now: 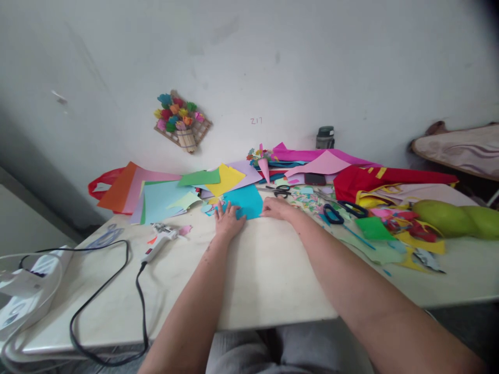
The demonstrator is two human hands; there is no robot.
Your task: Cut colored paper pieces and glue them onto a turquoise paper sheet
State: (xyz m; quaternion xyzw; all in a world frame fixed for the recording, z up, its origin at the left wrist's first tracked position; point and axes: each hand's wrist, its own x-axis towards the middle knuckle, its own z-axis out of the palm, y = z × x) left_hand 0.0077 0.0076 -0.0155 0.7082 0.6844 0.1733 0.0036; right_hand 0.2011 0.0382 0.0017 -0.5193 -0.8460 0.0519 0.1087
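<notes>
A bright blue sheet of paper (250, 201) lies on the table in front of me. Flat on its left part rests my left hand (228, 221), open with the fingers spread. At the sheet's right corner is my right hand (277, 208), its fingers bent and closed on the edge; the fingertips are partly hidden. Just behind the right hand lie small black-handled scissors (281, 191). A pink paper cone with small coloured paper pieces (263, 169) stands behind the blue sheet. Small paper scraps (310, 200) are scattered to the right of that hand.
A glue gun (159, 241) with a black cord lies left, near a white power strip (35, 285). Coloured sheets (161, 200) spread along the back. To the right are large dark-blue-handled scissors (333, 213), red cloth (390, 181) and a green object (456, 219). A dark jar (325, 138) stands by the wall.
</notes>
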